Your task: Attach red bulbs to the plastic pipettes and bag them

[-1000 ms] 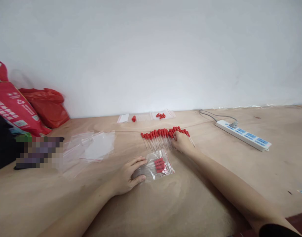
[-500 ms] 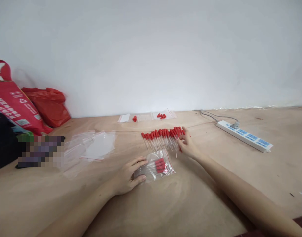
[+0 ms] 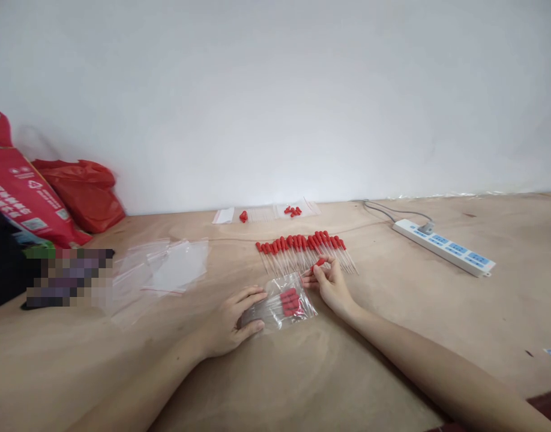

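Note:
My left hand [image 3: 233, 322] lies on the wooden table [image 3: 329, 372], fingers pinching the left end of a clear zip bag [image 3: 282, 303] that holds several red-capped droppers. My right hand [image 3: 330, 284] sits just right of the bag's mouth, fingers closed on one red-capped dropper [image 3: 318, 263]. Behind it a row of red-capped glass droppers [image 3: 302, 249] lies side by side on the table.
A pile of empty clear zip bags [image 3: 165, 270] lies to the left. Red bags [image 3: 84, 192] and a black object stand at the far left. Small bags with red caps [image 3: 293, 210] rest by the wall. A white power strip [image 3: 444, 246] lies at the right.
My right hand picked one dropper out of the row and drew it back toward the bag's mouth. My left hand stayed on the bag.

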Demonstrator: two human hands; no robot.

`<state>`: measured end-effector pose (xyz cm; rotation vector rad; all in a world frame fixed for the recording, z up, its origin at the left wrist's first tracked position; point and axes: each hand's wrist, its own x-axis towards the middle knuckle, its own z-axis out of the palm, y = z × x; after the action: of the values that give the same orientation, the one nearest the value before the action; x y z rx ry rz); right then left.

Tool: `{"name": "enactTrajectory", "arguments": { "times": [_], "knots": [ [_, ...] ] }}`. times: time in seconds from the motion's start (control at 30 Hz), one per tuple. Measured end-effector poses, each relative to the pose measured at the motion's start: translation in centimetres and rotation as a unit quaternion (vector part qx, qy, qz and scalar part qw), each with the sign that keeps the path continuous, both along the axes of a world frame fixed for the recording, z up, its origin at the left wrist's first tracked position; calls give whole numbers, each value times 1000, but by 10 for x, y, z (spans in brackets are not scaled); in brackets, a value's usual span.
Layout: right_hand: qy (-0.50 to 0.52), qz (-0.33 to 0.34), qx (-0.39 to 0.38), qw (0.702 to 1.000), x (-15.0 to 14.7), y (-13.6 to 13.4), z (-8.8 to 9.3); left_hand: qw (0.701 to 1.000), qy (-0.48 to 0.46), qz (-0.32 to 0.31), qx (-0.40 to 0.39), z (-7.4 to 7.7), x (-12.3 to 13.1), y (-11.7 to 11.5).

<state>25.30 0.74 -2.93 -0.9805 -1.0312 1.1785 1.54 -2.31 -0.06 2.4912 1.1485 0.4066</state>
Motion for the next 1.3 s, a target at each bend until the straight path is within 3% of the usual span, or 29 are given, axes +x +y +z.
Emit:
{"name": "enactTrajectory", "arguments": {
  "times": [0.1,0.2,0.33,0.43,0.63,0.77,0.87,1.1,1.3],
  "knots": [
    [-20,23,2,1000,-1,-5,-1,1000,0,5,-1,-1,0,0],
    [-115,27,12,993,2,-7,-3,1000,4,11,-10,0,0,0],
    [-275,17,59,960,6,-4,-8,1000,9,11,-17,1,0,-1],
    [-323,40,91,941,6,-2,-6,1000,8,11,-13,0,0,-1],
    [-295,95,92,946,-1,0,-2,1000,7,7,1,0,0,-1],
    [-274,34,13,961,-7,6,-4,1000,4,9,-1,0,0,-1],
    [-292,12,18,956,-7,10,-5,1000,-9,4,3,-1,0,0],
    [-275,189,60,941,8,11,-2,1000,-18,-10,3,2,0,0],
    [-268,168,72,946,5,4,-3,993,-78,-46,76,-1,4,-4]
  ]
}}
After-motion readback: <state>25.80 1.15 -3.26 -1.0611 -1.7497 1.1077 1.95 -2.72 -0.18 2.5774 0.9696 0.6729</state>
